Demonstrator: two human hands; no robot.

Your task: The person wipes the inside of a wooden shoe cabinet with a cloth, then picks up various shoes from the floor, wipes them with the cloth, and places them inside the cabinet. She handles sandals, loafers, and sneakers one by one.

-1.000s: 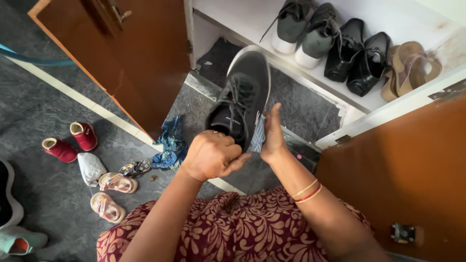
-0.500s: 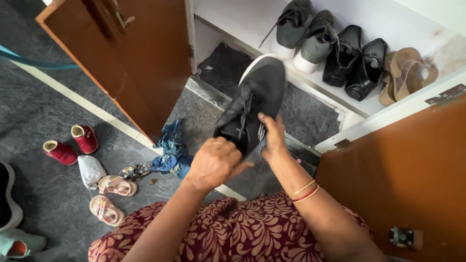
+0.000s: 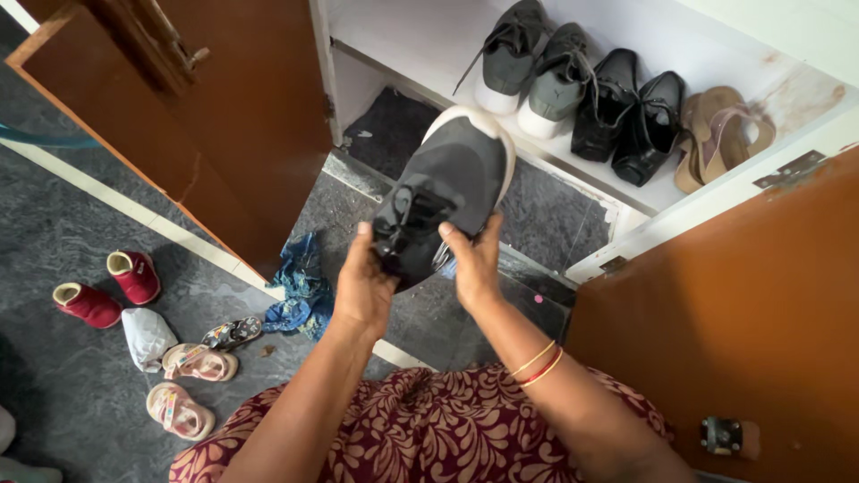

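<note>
I hold a dark grey sneaker (image 3: pixel 452 183) with a white sole in front of an open shoe cupboard, toe pointing away from me. My left hand (image 3: pixel 365 286) grips its heel end from the left, thumb on the laces. My right hand (image 3: pixel 474 264) cups the heel from the right. A bit of blue cloth shows between the shoe and my right palm. Two bangles sit on my right wrist.
The white shelf (image 3: pixel 420 40) carries grey sneakers (image 3: pixel 532 67), black shoes (image 3: pixel 626 116) and brown sandals (image 3: pixel 716 134). Brown doors (image 3: pixel 224 125) stand open on both sides. On the grey floor lie a blue rag (image 3: pixel 300 286), red booties (image 3: pixel 107 286) and pink sandals (image 3: pixel 188 385).
The sneaker has come down and closer to me. My left hand, a fist over the shoe before, now opens around its heel beside my right hand.
</note>
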